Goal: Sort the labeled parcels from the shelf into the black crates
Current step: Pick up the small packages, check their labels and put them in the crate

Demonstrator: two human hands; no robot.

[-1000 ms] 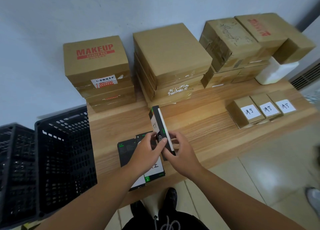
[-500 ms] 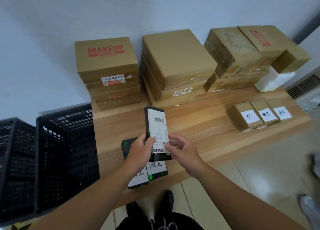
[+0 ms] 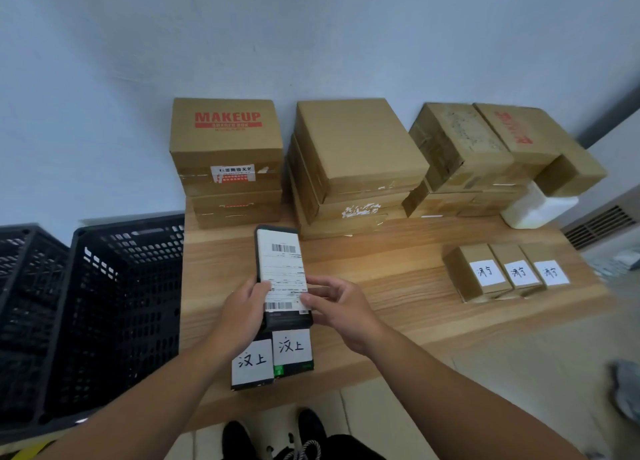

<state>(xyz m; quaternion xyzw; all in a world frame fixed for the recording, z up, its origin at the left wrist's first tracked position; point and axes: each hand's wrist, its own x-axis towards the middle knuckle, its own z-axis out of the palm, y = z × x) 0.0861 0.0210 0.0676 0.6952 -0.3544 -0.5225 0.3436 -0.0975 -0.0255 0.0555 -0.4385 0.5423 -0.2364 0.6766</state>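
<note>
I hold a flat black parcel (image 3: 281,262) upright above the wooden shelf (image 3: 398,286), its white barcode label facing me. My left hand (image 3: 244,316) grips its lower left edge and my right hand (image 3: 341,307) grips its lower right edge. Beneath it two black parcels with white handwritten labels (image 3: 252,364) (image 3: 292,350) lie flat near the shelf's front edge. Three small brown parcels with white labels (image 3: 479,272) (image 3: 519,269) (image 3: 550,269) stand in a row at the right. Two black crates (image 3: 114,307) (image 3: 24,286) stand to the left of the shelf.
Stacks of brown cardboard boxes line the wall: one marked MAKEUP (image 3: 225,148), a middle stack (image 3: 353,162) and a right stack (image 3: 485,155). A white container (image 3: 540,207) sits behind the right stack. My black shoes (image 3: 273,435) show on the tiled floor below.
I have turned the black parcel from edge-on until its barcode label faces me and raised it slightly. Both hands stay on its lower edges.
</note>
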